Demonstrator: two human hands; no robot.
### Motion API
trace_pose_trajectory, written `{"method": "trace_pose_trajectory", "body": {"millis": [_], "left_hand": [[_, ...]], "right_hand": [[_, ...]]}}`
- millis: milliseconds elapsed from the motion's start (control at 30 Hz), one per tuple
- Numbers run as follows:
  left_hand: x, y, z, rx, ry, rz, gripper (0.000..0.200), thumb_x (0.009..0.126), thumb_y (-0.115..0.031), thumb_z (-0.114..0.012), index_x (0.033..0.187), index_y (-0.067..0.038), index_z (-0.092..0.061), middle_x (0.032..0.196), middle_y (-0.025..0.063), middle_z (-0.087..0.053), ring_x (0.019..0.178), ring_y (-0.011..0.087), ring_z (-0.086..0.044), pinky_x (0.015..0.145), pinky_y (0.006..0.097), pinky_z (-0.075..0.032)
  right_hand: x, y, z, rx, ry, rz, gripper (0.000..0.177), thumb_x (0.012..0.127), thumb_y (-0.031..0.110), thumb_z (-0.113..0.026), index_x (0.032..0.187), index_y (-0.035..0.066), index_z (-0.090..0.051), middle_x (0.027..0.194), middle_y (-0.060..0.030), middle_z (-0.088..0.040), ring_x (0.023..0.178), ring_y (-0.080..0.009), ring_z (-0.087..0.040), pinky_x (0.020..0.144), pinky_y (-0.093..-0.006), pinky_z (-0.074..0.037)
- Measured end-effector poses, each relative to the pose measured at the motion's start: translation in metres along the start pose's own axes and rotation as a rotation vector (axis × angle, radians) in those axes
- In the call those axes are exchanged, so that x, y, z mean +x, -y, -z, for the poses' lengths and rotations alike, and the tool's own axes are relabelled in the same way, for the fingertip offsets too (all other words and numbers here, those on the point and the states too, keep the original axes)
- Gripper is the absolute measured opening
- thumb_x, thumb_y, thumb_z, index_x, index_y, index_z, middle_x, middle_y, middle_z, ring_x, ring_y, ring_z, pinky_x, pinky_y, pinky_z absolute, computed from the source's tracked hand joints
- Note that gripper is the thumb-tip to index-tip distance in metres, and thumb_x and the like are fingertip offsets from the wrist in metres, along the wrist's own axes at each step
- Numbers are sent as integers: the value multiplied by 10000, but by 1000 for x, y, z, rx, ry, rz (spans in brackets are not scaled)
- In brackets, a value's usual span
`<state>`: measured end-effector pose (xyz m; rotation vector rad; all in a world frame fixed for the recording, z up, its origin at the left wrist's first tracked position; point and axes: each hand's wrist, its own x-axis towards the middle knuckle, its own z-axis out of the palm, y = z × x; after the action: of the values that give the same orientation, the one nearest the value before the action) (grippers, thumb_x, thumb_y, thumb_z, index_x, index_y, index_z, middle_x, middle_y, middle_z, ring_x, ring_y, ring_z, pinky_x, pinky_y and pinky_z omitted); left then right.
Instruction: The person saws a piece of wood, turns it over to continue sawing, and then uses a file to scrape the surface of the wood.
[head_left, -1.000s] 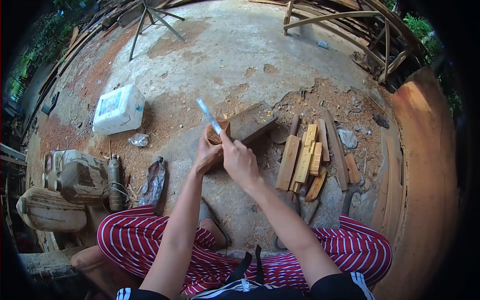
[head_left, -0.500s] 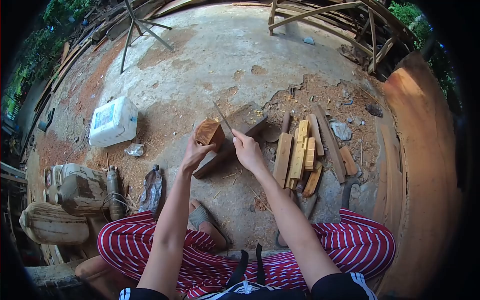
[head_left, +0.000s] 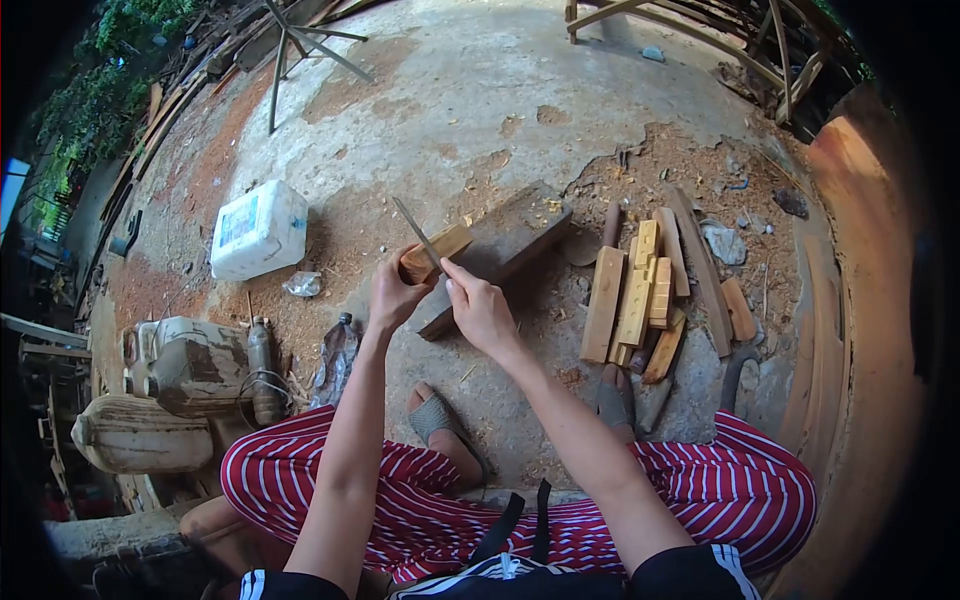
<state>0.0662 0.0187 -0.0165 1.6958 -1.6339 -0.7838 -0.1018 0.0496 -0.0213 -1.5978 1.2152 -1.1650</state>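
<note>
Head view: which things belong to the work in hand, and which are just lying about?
In use: left hand, gripping the small wood block; right hand, gripping the knife; dark wooden slab below them.
Lying about: white jerrycan; pile of cut wood strips; crushed plastic bottle; grimy canister.

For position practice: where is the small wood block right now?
In the head view, the block is just left of centre, gripped by the left hand over the dark slab, with the blade in the right hand against it.

Two hands [head_left: 392, 296] [head_left: 481, 312], one wood block [head_left: 437, 250], one blade [head_left: 414, 230], one white jerrycan [head_left: 258, 230], two bottles [head_left: 263, 368] [head_left: 337, 357]
</note>
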Motion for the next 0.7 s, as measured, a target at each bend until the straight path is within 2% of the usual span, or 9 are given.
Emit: {"method": "trace_pose_trajectory", "body": {"millis": [33,67,133,167,200,300,467,600,700], "left_hand": [[2,7,-3,14,-60,-60,580,644,-144,-827,1175,-23,-630,980,138,-710,903,194,-688,805,324,-534],[0,11,-5,9,-55,-56,580,644,-144,-827,1175,-23,-630,980,138,-710,903,194,-688,805,324,-534],[-1,-7,-1,79,-26,47,537,683,-137,-799,1177,-12,-629,1019,121,-708,933,161,-665,840,307,-512],[-1,-6,-1,74,-27,54,537,683,-137,-799,1177,-12,-629,1019,121,-708,933,161,-665,840,307,-512],[0,-6,0,72,-26,23,543,681,-147,-803,1177,-10,-628,1014,127,-709,932,165,-668,837,309,-513],[-2,1,-4,68,-56,-10,568,657,-146,-816,1181,-29,-631,1000,135,-712,924,189,-681,820,319,-523],[3,12,-5,8,-43,-11,597,633,-131,-822,1195,-63,-633,991,140,-712,911,209,-690,808,329,-532],[-5,5,-3,57,-40,-72,592,643,-104,-815,1201,-43,-625,1012,139,-709,930,181,-681,817,323,-531],[-2,4,-2,24,-35,-37,594,646,-89,-816,1202,-24,-619,1023,125,-711,929,155,-672,817,314,-531]], "right_hand": [[3,-3,1,-30,-42,-6,358,951,172,-501,1264,14,-575,947,-300,-647,892,-438,-639,755,-493,-530],[-3,-5,1,-35,-40,-13,358,951,172,-501,1264,14,-575,947,-300,-647,892,-438,-639,755,-493,-530],[-10,31,14,-239,146,-91,337,966,150,-489,1254,-3,-574,1069,-280,-628,972,-423,-621,792,-469,-528],[-14,58,21,-336,245,-179,334,958,149,-496,1243,-1,-583,1029,-292,-632,961,-426,-625,787,-485,-528],[-11,51,20,-338,252,-182,334,958,149,-496,1243,-1,-583,1029,-292,-632,961,-426,-625,787,-485,-528],[16,14,19,-222,92,-180,338,949,151,-513,1243,-1,-584,959,-323,-626,921,-449,-626,766,-505,-531],[-8,40,9,-243,164,-41,337,950,161,-508,1241,11,-583,868,-291,-657,859,-462,-641,746,-522,-533],[17,6,12,-255,41,-137,338,952,168,-495,1237,14,-590,879,-281,-662,861,-447,-647,734,-512,-538],[9,20,6,-230,113,-81,340,954,174,-492,1239,17,-590,881,-289,-659,865,-447,-647,746,-516,-535]]}}
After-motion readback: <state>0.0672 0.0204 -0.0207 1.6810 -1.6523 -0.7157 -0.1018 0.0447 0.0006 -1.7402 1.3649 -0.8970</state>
